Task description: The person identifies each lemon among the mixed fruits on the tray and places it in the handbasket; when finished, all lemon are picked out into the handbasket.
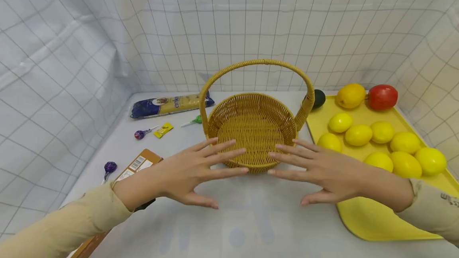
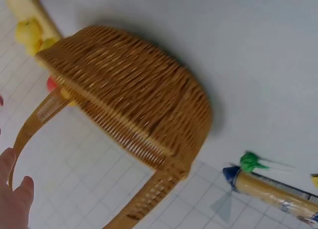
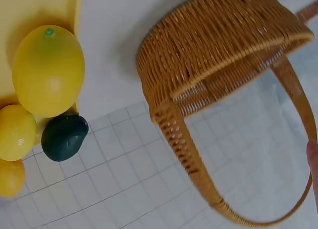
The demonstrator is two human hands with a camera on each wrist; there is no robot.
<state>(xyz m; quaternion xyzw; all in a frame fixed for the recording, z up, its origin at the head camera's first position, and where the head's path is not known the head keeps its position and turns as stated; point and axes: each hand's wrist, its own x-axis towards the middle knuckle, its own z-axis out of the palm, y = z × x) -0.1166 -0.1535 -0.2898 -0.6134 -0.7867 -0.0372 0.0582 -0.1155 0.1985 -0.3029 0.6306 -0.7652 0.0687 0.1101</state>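
Note:
A round wicker basket [image 1: 251, 130] with a tall arched handle stands in the middle of the table, and its woven floor shows bare in the head view. Both hands reach over its near rim with fingers spread and straight. My left hand [image 1: 201, 168] is at the front left of the basket, palm down, holding nothing. Opposite it, my right hand [image 1: 322, 168] is at the front right, likewise without anything in its fingers. Each wrist view shows the woven side of the basket [image 2: 134, 85] with only a few fingertips [image 3: 313, 157] at the frame's edge.
On the right, a yellow tray [image 1: 373, 220] carries several lemons [image 1: 358, 135], an orange-yellow fruit [image 1: 350, 95], a red fruit [image 1: 382, 97] and a dark green avocado [image 1: 318, 99]. Leftward lie a pasta packet [image 1: 168, 105], lollipops [image 1: 110, 167], a yellow sachet [image 1: 163, 129] and a brown box [image 1: 145, 158].

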